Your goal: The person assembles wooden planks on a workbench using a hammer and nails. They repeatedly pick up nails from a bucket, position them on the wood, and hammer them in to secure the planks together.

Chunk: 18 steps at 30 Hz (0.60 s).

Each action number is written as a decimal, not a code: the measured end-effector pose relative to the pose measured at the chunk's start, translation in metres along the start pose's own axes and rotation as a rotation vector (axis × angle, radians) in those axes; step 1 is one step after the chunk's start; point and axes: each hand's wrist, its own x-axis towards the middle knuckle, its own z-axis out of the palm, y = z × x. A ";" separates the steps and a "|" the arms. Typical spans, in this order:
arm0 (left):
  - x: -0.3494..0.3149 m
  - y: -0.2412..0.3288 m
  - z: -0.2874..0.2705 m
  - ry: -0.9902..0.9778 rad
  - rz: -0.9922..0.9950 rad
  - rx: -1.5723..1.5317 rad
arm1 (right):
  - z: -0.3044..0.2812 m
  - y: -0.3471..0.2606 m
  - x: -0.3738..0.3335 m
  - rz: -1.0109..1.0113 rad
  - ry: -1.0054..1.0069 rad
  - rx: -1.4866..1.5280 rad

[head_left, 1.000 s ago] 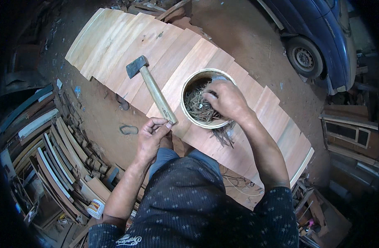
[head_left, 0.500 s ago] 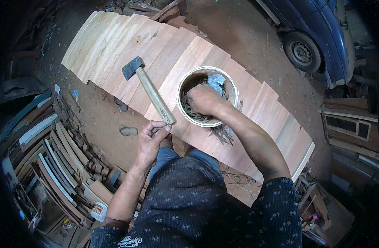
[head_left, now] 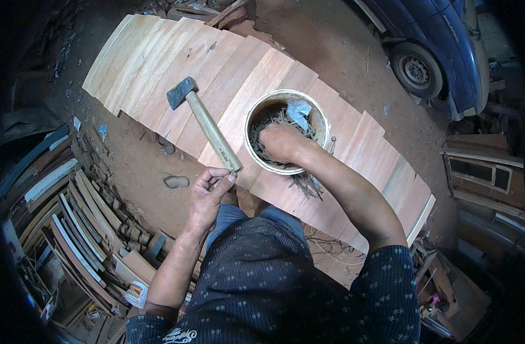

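Thumb and forefinger of my left hand [head_left: 208,195] are pinched together on a small nail, close by the hammer's handle end. The hammer [head_left: 208,126] lies on the pale wooden boards [head_left: 234,74], its dark steel head pointing away from me. To its right stands a round, off-white bucket [head_left: 326,109] holding many thin, dark nails [head_left: 261,123] and a crumpled light-blue-and-white scrap [head_left: 298,112]. My right hand [head_left: 282,142] reaches down inside the bucket; its fingertips are hidden among the nails. Some loose nails [head_left: 305,186] lie on the boards against the bucket's near side.
Curved wooden pieces [head_left: 82,235] are stacked at the left, with a small white tub [head_left: 136,293] beside them. A sandal [head_left: 175,182] lies on the dirt floor. A blue vehicle [head_left: 440,46] stands at the far right, above a wooden frame [head_left: 480,175].
My right hand has shifted slightly within the bucket, and more nails show around it. My left hand keeps its pinch. The whole view has moved a little.
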 end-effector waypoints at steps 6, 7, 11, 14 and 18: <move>-0.004 -0.003 -0.005 0.027 -0.014 0.026 | 0.002 0.009 -0.003 -0.112 0.048 -0.007; -0.004 -0.004 -0.006 0.037 -0.019 0.027 | 0.004 0.015 -0.005 -0.127 0.114 -0.021; -0.004 -0.005 -0.009 0.013 -0.005 -0.028 | -0.032 0.017 -0.047 -0.005 0.420 0.217; -0.001 -0.006 -0.008 0.009 0.017 0.018 | -0.039 0.015 -0.057 0.085 0.481 0.256; 0.005 0.010 0.014 -0.013 0.384 0.521 | -0.031 0.014 -0.054 0.119 0.598 0.347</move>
